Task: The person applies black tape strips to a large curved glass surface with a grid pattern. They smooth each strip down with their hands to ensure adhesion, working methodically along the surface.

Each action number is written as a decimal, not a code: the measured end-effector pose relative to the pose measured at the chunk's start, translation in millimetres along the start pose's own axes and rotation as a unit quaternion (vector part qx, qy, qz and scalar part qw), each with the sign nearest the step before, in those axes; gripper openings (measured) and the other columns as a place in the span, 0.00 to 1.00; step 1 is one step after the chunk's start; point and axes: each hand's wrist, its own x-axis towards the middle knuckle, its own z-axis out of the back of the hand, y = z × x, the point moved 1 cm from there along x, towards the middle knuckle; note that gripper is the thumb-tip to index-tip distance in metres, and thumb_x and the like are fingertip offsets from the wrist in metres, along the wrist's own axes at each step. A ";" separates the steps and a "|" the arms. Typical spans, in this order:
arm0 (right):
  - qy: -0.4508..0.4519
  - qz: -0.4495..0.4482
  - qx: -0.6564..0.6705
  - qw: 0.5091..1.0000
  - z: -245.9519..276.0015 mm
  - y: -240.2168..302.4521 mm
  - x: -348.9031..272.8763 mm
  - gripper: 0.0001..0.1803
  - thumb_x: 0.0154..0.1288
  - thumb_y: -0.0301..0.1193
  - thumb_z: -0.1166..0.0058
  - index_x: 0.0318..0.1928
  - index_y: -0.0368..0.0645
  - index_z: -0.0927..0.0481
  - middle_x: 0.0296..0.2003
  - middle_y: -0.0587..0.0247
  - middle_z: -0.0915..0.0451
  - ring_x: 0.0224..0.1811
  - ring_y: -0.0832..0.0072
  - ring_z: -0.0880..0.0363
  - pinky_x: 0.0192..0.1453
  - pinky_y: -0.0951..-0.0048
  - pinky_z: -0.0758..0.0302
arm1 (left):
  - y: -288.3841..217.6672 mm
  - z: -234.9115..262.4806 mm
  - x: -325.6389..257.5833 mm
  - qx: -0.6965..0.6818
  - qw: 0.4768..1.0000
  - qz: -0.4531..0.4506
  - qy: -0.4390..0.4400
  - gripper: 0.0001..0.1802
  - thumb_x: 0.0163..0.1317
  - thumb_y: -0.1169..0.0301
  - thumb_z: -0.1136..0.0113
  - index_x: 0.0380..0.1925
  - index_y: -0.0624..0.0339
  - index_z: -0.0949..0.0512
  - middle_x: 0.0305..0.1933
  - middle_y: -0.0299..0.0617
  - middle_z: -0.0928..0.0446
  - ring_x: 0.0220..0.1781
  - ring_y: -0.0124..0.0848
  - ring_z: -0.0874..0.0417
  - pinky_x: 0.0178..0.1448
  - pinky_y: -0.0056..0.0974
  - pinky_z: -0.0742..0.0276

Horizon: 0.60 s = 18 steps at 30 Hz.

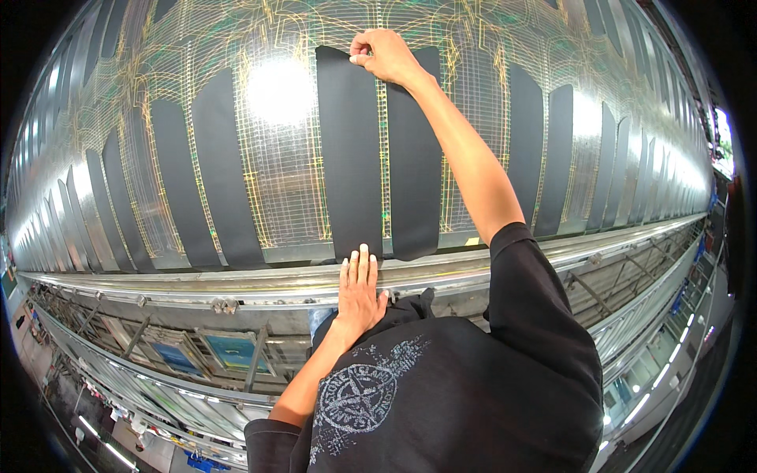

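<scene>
Dark panel (351, 158), long and narrow with a matte surface, lies flat on the shiny table (285, 209) straight in front of the person, its length running from the near edge toward the far side. At its far end is the right hand (382, 57), curled, with thumb and forefinger drawn together at the panel's top edge; whether the edge is pinched between them cannot be told. At its near end the left hand (361, 292) is open and flat, fingers straight and close together, thumb held out to the side, fingertips at the panel's lower edge, with nothing gripped. Just to the right lies a second panel (415, 177) of similar shape, a strip of the table showing between the two. Yellow and green grid lines cover the tabletop, and more dark panels lie in pairs on both sides, among them a left-hand panel (226, 173) and a right-hand panel (525, 150). Along the near edge runs a metal rail (449, 264); below it, toward the left, sit blue-green framed pieces (236, 351). The person wears a black shirt (481, 394) with a pale round print.
</scene>
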 end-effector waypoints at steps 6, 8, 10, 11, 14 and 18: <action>-0.007 0.003 -0.014 1.000 4.6 2.8 0.1 0.11 0.65 0.29 0.28 0.43 0.40 0.16 0.36 0.59 0.15 0.42 0.61 0.15 0.52 0.58 0.20 | 0.8 -1.4 3.5 0.005 1.000 0.001 -0.008 0.47 0.73 0.48 0.46 0.81 0.70 0.42 0.89 0.66 0.56 0.90 0.60 0.54 0.90 0.60 0.60; -0.018 -0.040 0.011 0.999 2.3 6.1 -2.4 0.20 0.64 0.29 0.27 0.52 0.42 0.23 0.47 0.56 0.15 0.48 0.54 0.15 0.58 0.52 0.21 | 1.7 -2.2 3.3 0.006 1.000 -0.002 -0.013 0.47 0.73 0.48 0.46 0.81 0.71 0.42 0.89 0.67 0.56 0.90 0.60 0.54 0.90 0.60 0.60; -0.069 0.023 -0.050 0.996 0.9 7.8 -7.3 0.23 0.64 0.30 0.27 0.55 0.43 0.25 0.55 0.55 0.18 0.54 0.54 0.17 0.60 0.51 0.22 | 3.2 -4.0 5.0 -0.003 1.000 -0.006 -0.019 0.47 0.73 0.48 0.46 0.81 0.72 0.41 0.88 0.68 0.56 0.90 0.61 0.54 0.90 0.60 0.60; -0.092 0.054 -0.078 0.991 -1.6 11.1 -11.8 0.25 0.64 0.30 0.26 0.56 0.44 0.26 0.59 0.54 0.20 0.57 0.53 0.18 0.62 0.50 0.23 | 3.0 -5.6 3.6 -0.008 1.000 -0.006 -0.020 0.47 0.73 0.48 0.46 0.80 0.72 0.41 0.88 0.68 0.56 0.90 0.61 0.54 0.90 0.61 0.60; -0.114 0.139 -0.211 0.961 -27.1 18.9 -30.9 0.28 0.73 0.41 0.36 0.65 0.41 0.27 0.71 0.51 0.28 0.73 0.53 0.29 0.75 0.50 0.31 | 1.6 -4.5 3.5 -0.008 1.000 -0.007 -0.024 0.47 0.72 0.49 0.45 0.80 0.73 0.40 0.88 0.69 0.56 0.89 0.62 0.53 0.90 0.61 0.60; -0.088 0.183 -0.275 0.940 -75.9 24.6 -63.2 0.42 0.84 0.57 0.58 0.83 0.40 0.41 0.83 0.49 0.42 0.87 0.52 0.47 0.89 0.49 0.49 | 0.9 -1.3 2.0 0.003 1.000 -0.005 -0.011 0.47 0.73 0.49 0.47 0.81 0.72 0.42 0.89 0.66 0.56 0.90 0.59 0.53 0.90 0.61 0.62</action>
